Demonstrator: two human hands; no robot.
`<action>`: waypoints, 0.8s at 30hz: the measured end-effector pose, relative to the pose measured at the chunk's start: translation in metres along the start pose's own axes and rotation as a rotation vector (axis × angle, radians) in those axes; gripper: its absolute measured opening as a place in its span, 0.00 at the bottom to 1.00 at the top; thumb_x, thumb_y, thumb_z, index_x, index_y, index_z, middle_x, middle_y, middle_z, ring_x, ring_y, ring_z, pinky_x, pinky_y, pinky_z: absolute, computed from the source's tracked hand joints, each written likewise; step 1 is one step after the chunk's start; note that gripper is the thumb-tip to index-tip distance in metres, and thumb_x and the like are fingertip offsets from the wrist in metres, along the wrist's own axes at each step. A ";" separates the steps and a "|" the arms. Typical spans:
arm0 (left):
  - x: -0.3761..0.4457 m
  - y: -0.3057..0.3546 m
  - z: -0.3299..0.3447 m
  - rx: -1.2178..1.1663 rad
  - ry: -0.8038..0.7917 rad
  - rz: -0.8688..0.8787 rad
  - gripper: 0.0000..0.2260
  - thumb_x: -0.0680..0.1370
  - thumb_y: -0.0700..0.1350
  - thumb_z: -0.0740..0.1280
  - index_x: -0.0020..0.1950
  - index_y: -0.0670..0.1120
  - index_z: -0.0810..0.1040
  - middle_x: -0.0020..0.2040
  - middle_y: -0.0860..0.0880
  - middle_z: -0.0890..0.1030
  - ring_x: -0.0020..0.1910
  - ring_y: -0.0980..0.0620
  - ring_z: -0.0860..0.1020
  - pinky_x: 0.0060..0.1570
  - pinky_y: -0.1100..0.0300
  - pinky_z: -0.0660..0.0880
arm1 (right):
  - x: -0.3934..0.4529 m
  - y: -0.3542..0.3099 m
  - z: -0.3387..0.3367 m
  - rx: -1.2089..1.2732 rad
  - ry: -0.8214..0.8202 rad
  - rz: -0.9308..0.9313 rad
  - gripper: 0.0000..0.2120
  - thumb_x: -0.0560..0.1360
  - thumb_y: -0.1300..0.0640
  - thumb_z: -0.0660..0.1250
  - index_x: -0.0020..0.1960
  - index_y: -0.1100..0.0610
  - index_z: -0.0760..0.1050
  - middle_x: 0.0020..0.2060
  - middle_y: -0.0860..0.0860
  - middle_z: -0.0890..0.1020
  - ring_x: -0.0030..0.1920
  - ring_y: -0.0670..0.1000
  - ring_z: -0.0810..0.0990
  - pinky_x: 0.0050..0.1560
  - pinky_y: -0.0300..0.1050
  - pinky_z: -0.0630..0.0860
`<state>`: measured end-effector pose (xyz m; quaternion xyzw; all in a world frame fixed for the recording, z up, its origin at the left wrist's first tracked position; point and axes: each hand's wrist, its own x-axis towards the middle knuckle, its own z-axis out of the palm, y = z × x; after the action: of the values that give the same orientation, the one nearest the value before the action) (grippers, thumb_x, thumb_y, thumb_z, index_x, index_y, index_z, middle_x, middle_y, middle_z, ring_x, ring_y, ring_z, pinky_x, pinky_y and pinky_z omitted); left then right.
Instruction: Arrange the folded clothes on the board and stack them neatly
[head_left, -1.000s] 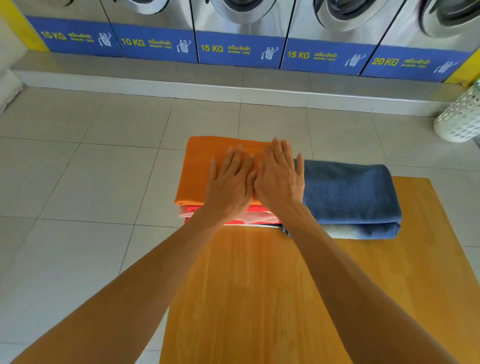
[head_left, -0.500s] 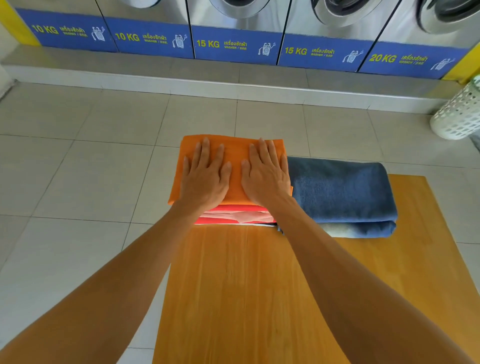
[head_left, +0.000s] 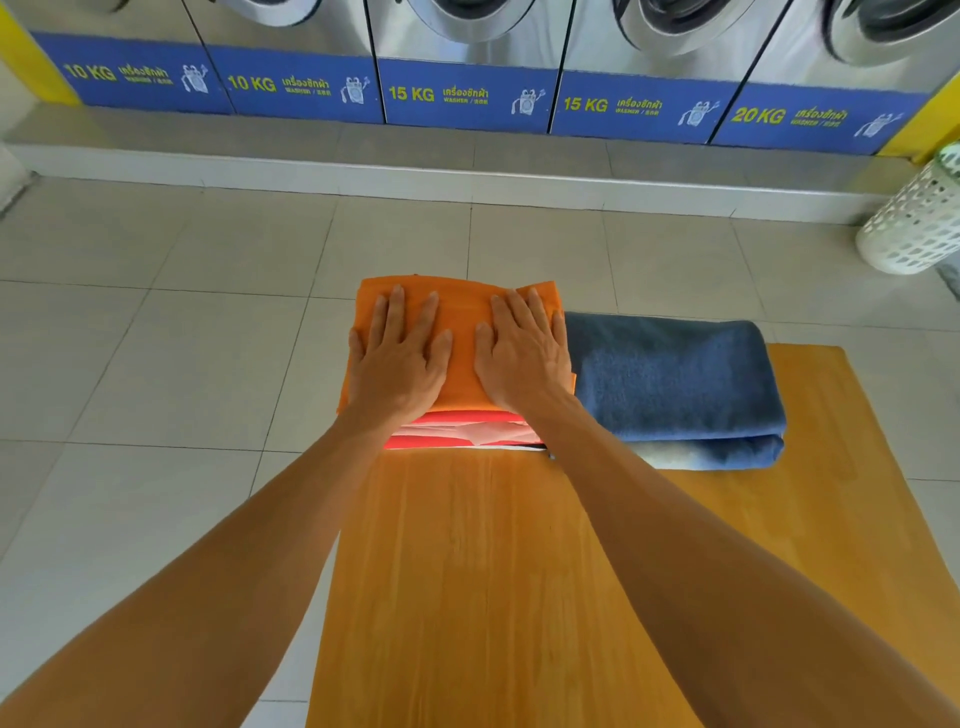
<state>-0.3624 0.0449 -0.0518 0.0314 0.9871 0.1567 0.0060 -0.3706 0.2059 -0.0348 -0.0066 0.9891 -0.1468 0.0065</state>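
Note:
A folded orange cloth (head_left: 462, 332) tops a stack at the far left end of the wooden board (head_left: 467, 571). Red and pink folded clothes (head_left: 457, 434) show beneath its near edge. My left hand (head_left: 397, 358) lies flat, palm down, on the left half of the orange cloth. On its right half my right hand (head_left: 522, 356) rests the same way, fingers spread. A folded blue towel (head_left: 675, 379) sits right beside the stack, over a paler blue folded piece (head_left: 711, 454).
The board stands over a pale tiled floor (head_left: 156, 338). A row of washing machines with blue labels (head_left: 467, 93) lines a raised step at the back. A white perforated laundry basket (head_left: 914, 218) stands at the far right.
My hands have slid apart across the orange cloth, the left one going leftward and the right one rightward. The stack and the blue towel have stayed in place.

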 end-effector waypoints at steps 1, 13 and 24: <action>0.000 0.000 0.000 0.001 -0.004 -0.002 0.31 0.79 0.65 0.40 0.80 0.58 0.42 0.81 0.49 0.44 0.80 0.45 0.44 0.75 0.40 0.46 | 0.000 0.000 0.000 0.004 0.014 -0.002 0.29 0.83 0.42 0.43 0.80 0.53 0.57 0.80 0.51 0.58 0.81 0.53 0.49 0.79 0.56 0.42; -0.012 0.019 -0.015 0.082 -0.145 -0.155 0.30 0.80 0.65 0.41 0.79 0.57 0.36 0.80 0.47 0.37 0.79 0.41 0.39 0.73 0.35 0.41 | -0.010 -0.002 -0.010 -0.047 0.017 -0.012 0.27 0.84 0.45 0.43 0.81 0.53 0.54 0.81 0.51 0.51 0.81 0.54 0.44 0.79 0.58 0.41; -0.044 0.034 -0.067 0.092 -0.380 -0.198 0.30 0.81 0.64 0.47 0.80 0.53 0.49 0.81 0.43 0.45 0.79 0.38 0.43 0.72 0.34 0.46 | -0.061 0.000 -0.044 -0.034 -0.130 0.000 0.25 0.85 0.47 0.43 0.80 0.53 0.53 0.81 0.52 0.50 0.81 0.56 0.43 0.78 0.61 0.44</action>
<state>-0.3177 0.0537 0.0228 -0.0364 0.9727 0.1012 0.2059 -0.3108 0.2197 0.0077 -0.0163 0.9889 -0.1294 0.0706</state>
